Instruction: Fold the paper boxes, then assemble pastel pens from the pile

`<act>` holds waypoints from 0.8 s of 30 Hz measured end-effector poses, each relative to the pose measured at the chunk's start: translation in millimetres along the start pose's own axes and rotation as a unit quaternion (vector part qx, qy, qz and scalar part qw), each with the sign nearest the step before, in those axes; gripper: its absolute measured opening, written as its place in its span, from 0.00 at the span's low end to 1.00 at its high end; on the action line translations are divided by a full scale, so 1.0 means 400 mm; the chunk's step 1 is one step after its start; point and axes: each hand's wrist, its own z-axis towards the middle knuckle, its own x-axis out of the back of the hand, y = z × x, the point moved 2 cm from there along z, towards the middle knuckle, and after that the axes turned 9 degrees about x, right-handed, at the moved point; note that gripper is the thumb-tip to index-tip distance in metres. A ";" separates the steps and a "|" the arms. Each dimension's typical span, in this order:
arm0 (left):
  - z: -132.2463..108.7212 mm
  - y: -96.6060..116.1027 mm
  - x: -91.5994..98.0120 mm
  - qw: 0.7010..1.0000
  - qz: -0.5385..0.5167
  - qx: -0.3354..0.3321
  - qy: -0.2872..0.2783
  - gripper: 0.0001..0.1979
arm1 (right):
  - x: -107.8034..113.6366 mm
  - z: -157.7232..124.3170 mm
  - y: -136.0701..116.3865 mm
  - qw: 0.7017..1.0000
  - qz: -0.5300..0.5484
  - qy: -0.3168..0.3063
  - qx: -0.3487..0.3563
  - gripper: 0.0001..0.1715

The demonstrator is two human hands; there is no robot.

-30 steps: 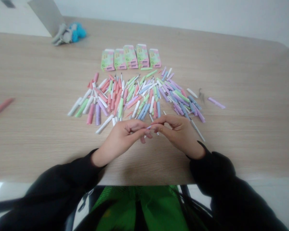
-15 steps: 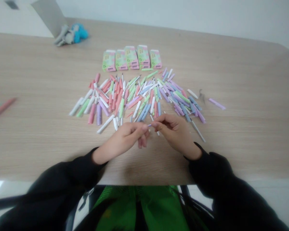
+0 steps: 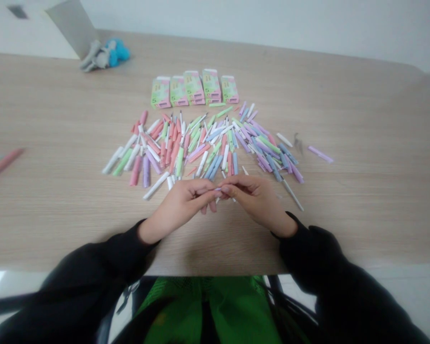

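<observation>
My left hand [image 3: 186, 198] and my right hand [image 3: 252, 195] meet over the table just in front of a pile of pen parts. Between their pinched fingertips is a small light purple pen part [image 3: 218, 189], mostly covered by the fingers. Both hands grip it, one from each side. Just beyond the fingers lie blue pen barrels [image 3: 212, 167], white pen pieces [image 3: 201, 163] and coral pen barrels [image 3: 174, 150]. A pen with a grey-white shaft [image 3: 292, 195] lies to the right of my right hand.
Several small pink and green boxes [image 3: 178, 91] stand in a row behind the pile. A purple piece [image 3: 320, 154] lies apart at right. Larger red tubing [image 3: 3, 165] is at the left edge. A grey and blue soft item [image 3: 109, 53] sits at the back left.
My hands have drawn closer together, so less of the purple part shows between the fingertips. My left fingers have shifted slightly forward. The pile looks the same.
</observation>
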 end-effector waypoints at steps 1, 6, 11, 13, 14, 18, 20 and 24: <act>0.001 -0.003 0.000 1.000 -0.003 0.009 -0.007 0.12 | 0.001 0.001 -0.005 1.000 -0.005 -0.004 -0.001 0.09; 0.009 -0.022 0.004 1.000 0.012 0.013 -0.019 0.16 | 0.107 0.006 -0.043 0.988 -0.116 0.102 0.027 0.08; 0.011 -0.029 0.011 0.999 0.036 0.003 0.008 0.24 | 0.410 -0.026 0.008 0.912 -0.318 0.258 -0.040 0.07; 0.009 -0.027 0.009 0.999 0.035 0.002 -0.003 0.24 | 0.528 -0.053 0.060 0.896 -0.334 0.273 -0.109 0.08; 0.008 -0.025 0.007 0.999 0.036 -0.001 -0.011 0.24 | 0.573 -0.067 0.086 0.890 -0.338 0.268 -0.146 0.10; 0.004 -0.019 0.004 0.998 0.048 -0.002 -0.026 0.23 | 0.654 -0.109 0.163 0.891 -0.330 0.219 -0.221 0.12; 0.005 -0.018 0.005 0.998 0.057 0.005 -0.023 0.23 | 0.656 -0.117 0.184 0.888 -0.334 0.212 -0.234 0.10; 0.010 -0.016 0.007 0.998 0.060 0.016 -0.013 0.24 | 0.654 -0.118 0.205 0.877 -0.352 0.218 -0.243 0.10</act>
